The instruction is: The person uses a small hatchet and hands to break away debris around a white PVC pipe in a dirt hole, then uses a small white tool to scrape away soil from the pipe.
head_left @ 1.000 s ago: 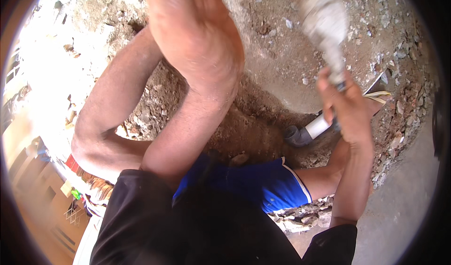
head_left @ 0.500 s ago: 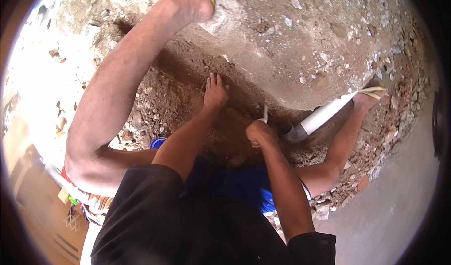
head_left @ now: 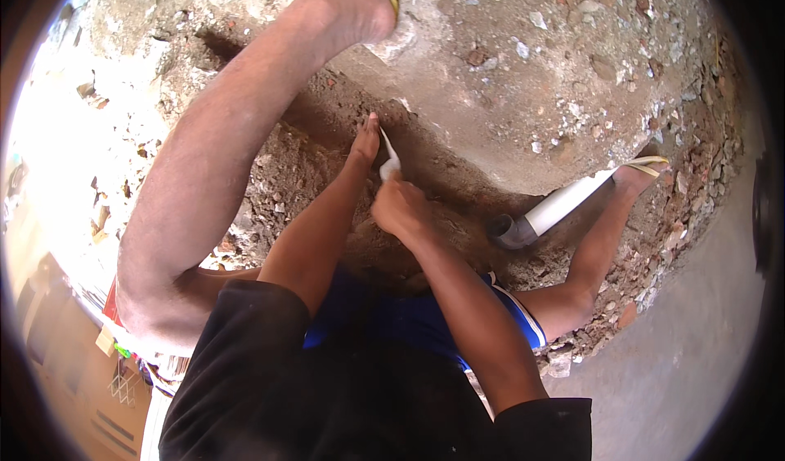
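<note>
My left hand rests at the soil in the narrow trench, fingers stretched out and the hand turned on its edge. Close beside it, my right hand is closed round the grip of what looks like a small trowel. Its pale, pointed blade reaches away from me, toward the left fingers; my fist hides the handle. To the right of my right hand, a white plastic pipe lies in the trench, with a grey elbow on its near end and the elbow's mouth facing up.
A broad concrete slab with crumbs of rubble borders the trench's far side. My bent legs straddle the trench, the left foot on the slab's edge. Broken rubble lines the right, beside a smooth grey surface.
My right hand has moved left and farther away with the trowel, from near the grey elbow to beside my left hand. The left hand has turned from palm-down onto its edge.
</note>
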Tool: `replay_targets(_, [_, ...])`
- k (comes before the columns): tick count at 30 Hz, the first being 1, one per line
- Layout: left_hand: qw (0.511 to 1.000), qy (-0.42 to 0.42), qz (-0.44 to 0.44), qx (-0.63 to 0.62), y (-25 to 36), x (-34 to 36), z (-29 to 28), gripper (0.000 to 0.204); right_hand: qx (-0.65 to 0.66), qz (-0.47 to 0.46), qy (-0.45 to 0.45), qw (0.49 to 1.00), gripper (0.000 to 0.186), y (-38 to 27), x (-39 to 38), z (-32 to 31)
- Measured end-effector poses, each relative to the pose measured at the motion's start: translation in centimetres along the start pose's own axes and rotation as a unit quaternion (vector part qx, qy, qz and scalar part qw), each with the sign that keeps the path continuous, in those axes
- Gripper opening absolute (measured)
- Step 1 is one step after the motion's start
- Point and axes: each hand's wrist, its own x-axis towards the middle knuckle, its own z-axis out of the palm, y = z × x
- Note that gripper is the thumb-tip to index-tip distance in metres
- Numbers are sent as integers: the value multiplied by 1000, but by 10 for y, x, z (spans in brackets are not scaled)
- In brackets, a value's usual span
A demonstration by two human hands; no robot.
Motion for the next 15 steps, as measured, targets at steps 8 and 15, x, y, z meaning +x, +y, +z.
replay_targets(8, [976, 150, 51, 149, 23, -48, 21, 64, -179, -39, 67, 981, 56, 110, -7, 20])
replay_targets(15, [940, 229, 48, 247, 38, -48, 8, 61, -132, -74, 66, 986, 50, 133, 18, 26])
